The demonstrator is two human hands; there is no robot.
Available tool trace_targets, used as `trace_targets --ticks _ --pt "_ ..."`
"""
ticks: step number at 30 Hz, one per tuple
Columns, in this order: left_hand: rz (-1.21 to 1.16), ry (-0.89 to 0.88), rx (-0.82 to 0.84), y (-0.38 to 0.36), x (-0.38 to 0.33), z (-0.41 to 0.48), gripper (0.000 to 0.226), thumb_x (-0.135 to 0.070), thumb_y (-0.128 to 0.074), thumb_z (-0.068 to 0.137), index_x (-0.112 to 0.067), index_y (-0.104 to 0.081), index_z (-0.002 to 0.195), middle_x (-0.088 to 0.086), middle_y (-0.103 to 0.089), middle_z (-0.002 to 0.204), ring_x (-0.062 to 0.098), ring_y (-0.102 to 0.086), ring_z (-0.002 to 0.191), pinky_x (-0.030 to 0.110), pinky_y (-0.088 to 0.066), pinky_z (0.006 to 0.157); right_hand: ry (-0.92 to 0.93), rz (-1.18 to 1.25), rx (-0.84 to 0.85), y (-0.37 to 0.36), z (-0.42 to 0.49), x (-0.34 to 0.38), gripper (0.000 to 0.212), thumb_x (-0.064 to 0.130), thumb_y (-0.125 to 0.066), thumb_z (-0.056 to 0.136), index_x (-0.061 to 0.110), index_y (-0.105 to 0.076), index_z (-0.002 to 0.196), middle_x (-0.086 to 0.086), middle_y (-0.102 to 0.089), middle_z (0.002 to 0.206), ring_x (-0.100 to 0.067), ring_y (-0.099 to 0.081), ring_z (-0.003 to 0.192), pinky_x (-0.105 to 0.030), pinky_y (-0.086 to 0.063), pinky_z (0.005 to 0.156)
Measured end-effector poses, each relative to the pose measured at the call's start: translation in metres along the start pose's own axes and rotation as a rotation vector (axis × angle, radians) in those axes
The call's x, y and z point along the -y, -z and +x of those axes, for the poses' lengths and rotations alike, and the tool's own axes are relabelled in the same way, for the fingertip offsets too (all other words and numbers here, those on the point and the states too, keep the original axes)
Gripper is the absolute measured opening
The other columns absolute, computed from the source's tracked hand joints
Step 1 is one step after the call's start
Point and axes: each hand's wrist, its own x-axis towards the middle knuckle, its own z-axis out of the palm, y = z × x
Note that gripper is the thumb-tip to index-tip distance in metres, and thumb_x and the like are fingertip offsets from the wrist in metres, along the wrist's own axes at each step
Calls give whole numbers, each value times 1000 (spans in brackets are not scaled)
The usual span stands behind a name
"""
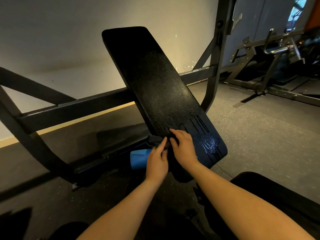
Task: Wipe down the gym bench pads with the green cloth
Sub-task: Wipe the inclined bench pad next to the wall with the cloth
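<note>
Bench pad (pixel 155 80): black, fine pebbled grain; near end bluish sheen with glossy dark drip streaks. Cloth (pixel 155 141): looks dark grey, green not discernible. Cylinder (pixel 138 158), near left: bright blue. Frame (pixel 69 108): black. Wall (pixel 52 40): cream. Skirting strip (pixel 10 141): yellow-tan. Floor (pixel 251 132): grey, pale speckles.

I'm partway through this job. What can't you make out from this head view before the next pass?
- Cloth: in the head view, dim light makes it look dark, so its colour is unconfirmed.
- Right hand: its curled fingers hide whether it grips the cloth or presses the pad.
- Blue thing: the left hand, pinching the cloth, covers its end, so I can't identify it.
- Second pad: cut off by the right forearm and the frame edge.
</note>
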Motion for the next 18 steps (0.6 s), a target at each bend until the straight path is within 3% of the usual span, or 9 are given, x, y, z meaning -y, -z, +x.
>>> trace_targets --ticks 3,5,7,10,11,13,16,18 --pt "-25 -56 -96 19 -24 13 66 -20 -46 105 -47 -14 155 0 -40 154 3 -41 132 17 -35 101 -20 265 71 2 -3 25 42 33 -52 100 34 -45 142 10 -50 127 -2 -44 119 -20 -38 99" --pt "-17 -111 -21 27 -38 28 85 -19 -51 103 -55 9 151 5 -49 148 7 -56 117 27 -48 97 -51 548 123 3 2 43 44 21 -55 99 35 -43 139 20 -51 123 13 -50 112 -12 -43 93" --pt "11 -130 107 32 -46 41 101 -16 -58 99 -59 20 146 8 -55 142 12 -65 104 33 -55 90 -111 678 53 7 12 51 43 5 -55 95 33 -47 126 17 -57 116 9 -57 104 -17 -48 89" --pt "-40 -162 207 38 -46 48 103 -20 -65 95 -60 13 148 -12 -41 150 5 -54 123 24 -45 97 -164 475 -139 19 28 38 37 -2 -52 88 28 -57 108 7 -62 106 -6 -60 101 -32 -50 92" --pt "-87 -144 162 40 -43 50 97 -21 -66 94 -58 2 151 -18 -34 151 2 -46 131 23 -40 100 -197 408 -226 24 33 31 36 -1 -51 88 28 -59 107 3 -61 110 -10 -58 104 -34 -49 95" --pt "-138 -52 0 43 -29 58 78 -20 -63 95 -48 -19 153 -13 -23 159 9 -31 144 28 -33 111 -283 383 -346 30 36 17 32 5 -51 94 27 -60 117 -2 -56 119 -17 -54 114 -32 -43 99" --pt "-71 120 -12 41 -15 60 67 -18 -54 101 -39 -20 155 2 -11 166 20 -16 152 36 -21 120 -217 247 -151 12 35 9 38 17 -55 98 22 -54 135 -8 -50 129 -23 -46 123 -27 -35 100" --pt "-105 152 50 36 -12 56 69 -16 -48 104 -39 -10 157 2 -25 163 11 -33 141 32 -35 110 -97 105 -11 -9 40 14 44 16 -55 97 22 -52 140 -8 -46 136 -26 -38 128 -27 -30 105"
